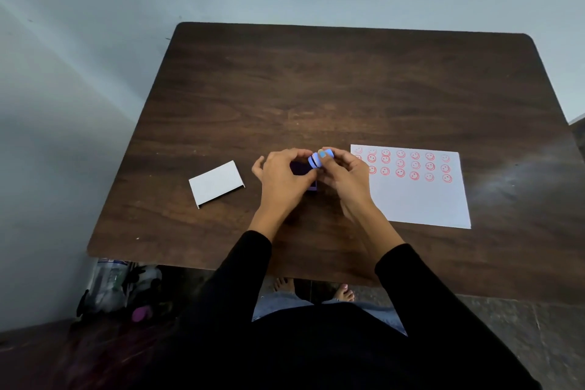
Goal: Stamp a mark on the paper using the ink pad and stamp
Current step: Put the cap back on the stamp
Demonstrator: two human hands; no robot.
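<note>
Black sleeves are reaching over the near edge of the dark wooden table (348,89). Both hands are meeting at its middle: the left hand (281,177) is curling around a small dark purple ink pad (300,169), while the right hand (343,174) is pinching a pale blue stamp (320,159) just above it. White paper (421,199) with rows of red smiley marks is lying just right; a white card (216,183) is sitting left.

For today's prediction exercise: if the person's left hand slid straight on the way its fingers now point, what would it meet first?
Probably the blue stamp held in the right hand; the left hand already looks nearly touching it, though depth is unclear.
</note>
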